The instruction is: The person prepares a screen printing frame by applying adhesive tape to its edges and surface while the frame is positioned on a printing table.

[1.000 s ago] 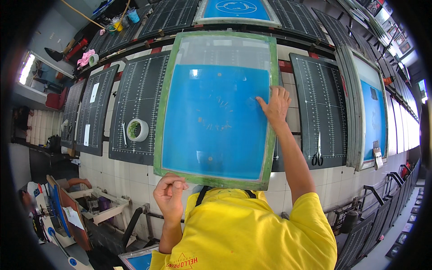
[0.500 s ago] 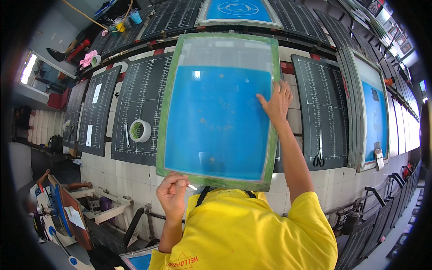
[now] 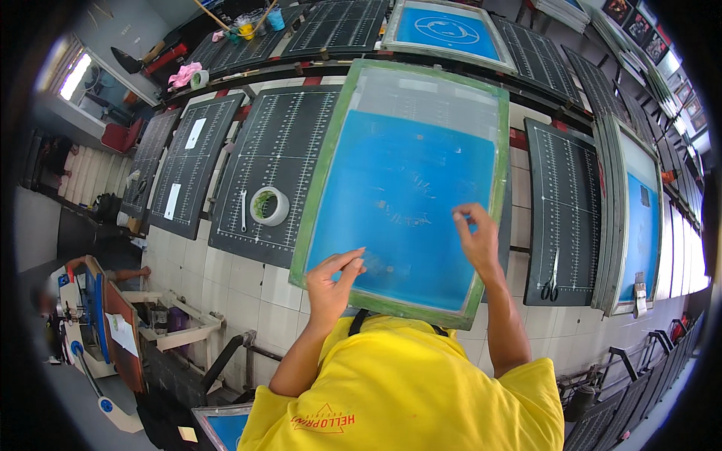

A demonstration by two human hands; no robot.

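A screen-printing frame (image 3: 421,188) with blue mesh and green tape along its edges lies in front of me, its near edge close to my yellow shirt. Faint pale marks show in the middle of the blue. Over its lower left part is my left hand (image 3: 331,289), thumb and fingers pinched together. My right hand (image 3: 479,240) hovers over the right side of the mesh with its fingers curled into a pinch. Anything between the fingertips of either hand is too small to make out.
A tape roll (image 3: 280,207) and a wrench (image 3: 243,210) lie on the dark ruled board (image 3: 274,161) to the left. Scissors (image 3: 553,278) rest on the right-hand board (image 3: 564,195). Farther right, a brush (image 3: 640,293) leans by stacked frames (image 3: 613,218). Another person's arm (image 3: 131,273) shows at far left.
My right hand has come off the frame's right edge and moved down, fingers curling. My left hand, earlier by the near edge with a small white piece, has moved up over the blue mesh.
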